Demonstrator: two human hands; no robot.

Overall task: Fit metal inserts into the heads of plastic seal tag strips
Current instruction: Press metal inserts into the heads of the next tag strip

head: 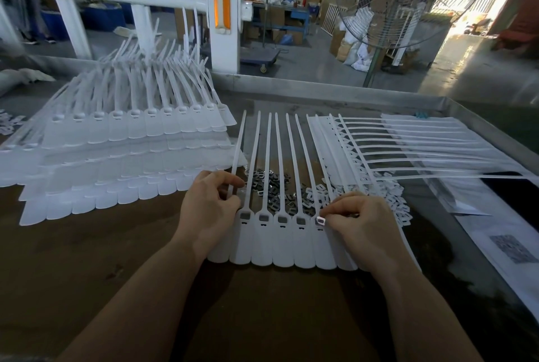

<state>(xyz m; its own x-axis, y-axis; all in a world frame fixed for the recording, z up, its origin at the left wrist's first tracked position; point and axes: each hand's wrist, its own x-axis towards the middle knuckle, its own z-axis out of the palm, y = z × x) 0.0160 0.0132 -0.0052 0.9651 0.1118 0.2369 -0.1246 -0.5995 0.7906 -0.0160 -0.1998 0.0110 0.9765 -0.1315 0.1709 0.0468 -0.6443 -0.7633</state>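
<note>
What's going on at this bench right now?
A person is fitting metal inserts into a row of joined white seal tag strips lying on the workbench. The right hand presses a shiny metal insert into the fifth head from the left; the four heads to its left look already filled. The left hand pinches the leftmost strap. Loose inserts lie in a pile under the straps, with stacked strips to the left.
</note>
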